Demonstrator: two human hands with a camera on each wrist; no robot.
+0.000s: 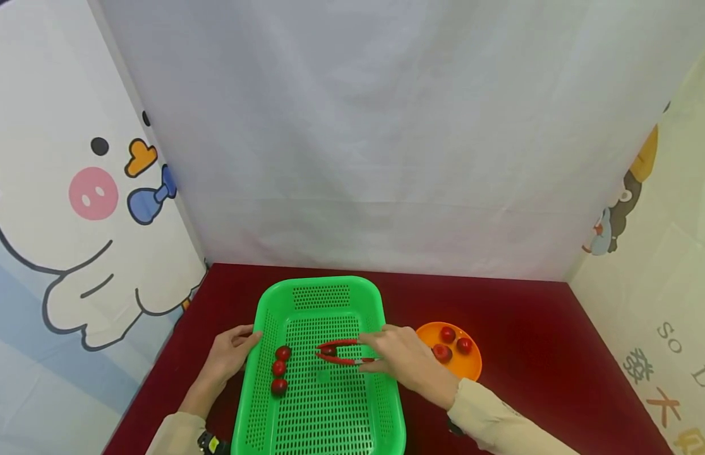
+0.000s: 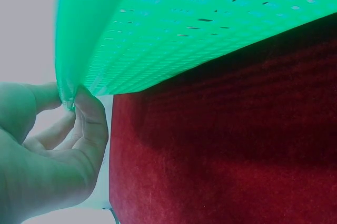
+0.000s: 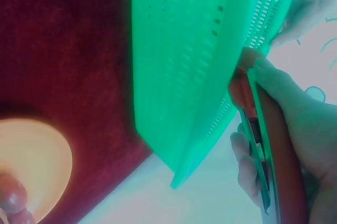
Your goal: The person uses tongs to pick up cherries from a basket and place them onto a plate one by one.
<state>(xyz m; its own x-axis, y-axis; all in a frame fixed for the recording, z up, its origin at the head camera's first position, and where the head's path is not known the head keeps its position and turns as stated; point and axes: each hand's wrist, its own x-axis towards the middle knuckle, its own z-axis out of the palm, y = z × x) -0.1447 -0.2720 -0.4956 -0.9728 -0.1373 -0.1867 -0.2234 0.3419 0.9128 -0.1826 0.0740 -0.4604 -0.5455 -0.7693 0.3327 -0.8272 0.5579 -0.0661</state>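
Observation:
My left hand [image 1: 230, 354] pinches the left rim of a green perforated plastic basket [image 1: 391, 404], thumb on one side and fingers on the other in the left wrist view. My right hand [image 1: 400, 354] reaches over the basket's right rim and holds red-armed tongs [image 1: 342, 362]. Between the tongs' tips is a dark red round fruit [image 1: 328, 351], plum-like, low over the basket floor; whether it touches the floor I cannot tell. Three similar red fruits [image 1: 279, 368] sit in a column along the basket's left side.
An orange plate [image 1: 470, 371] right of the basket bears three red fruits [image 1: 448, 334], partly behind my right hand. Dark red cloth [image 1: 534, 366] covers the table. A pale curtain [image 1: 386, 158] stands behind, with printed cartoon sheets [image 1: 57, 208] at the sides.

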